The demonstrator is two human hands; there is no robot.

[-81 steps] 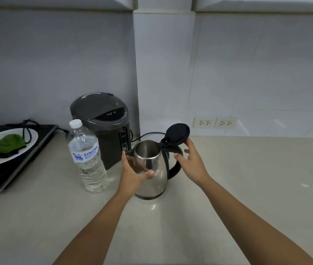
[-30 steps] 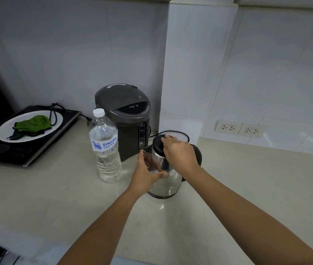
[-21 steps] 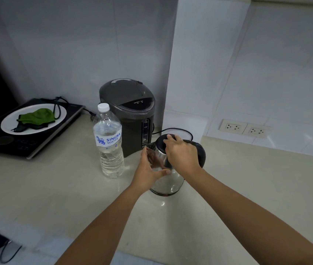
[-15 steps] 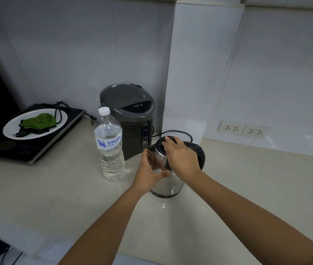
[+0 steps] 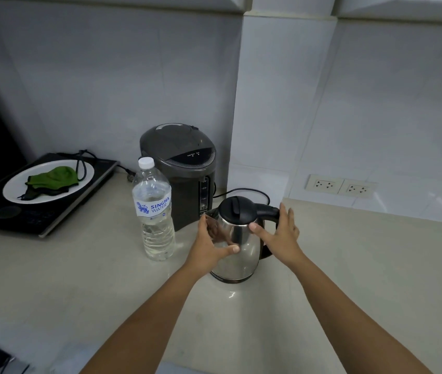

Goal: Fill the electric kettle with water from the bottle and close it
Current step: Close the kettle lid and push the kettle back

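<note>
One change noted: the lid [image 5: 237, 213], propped open 2.7 s ago, now sits shut on the kettle [image 5: 237, 247] standing on the bench [image 5: 349, 265] beside the capped bottle [image 5: 155, 209], so closing looks done. Left hand [image 5: 210, 245] cups the kettle's body; right hand [image 5: 282, 236], fingers spread, hovers by the handle, holding nothing.
</note>
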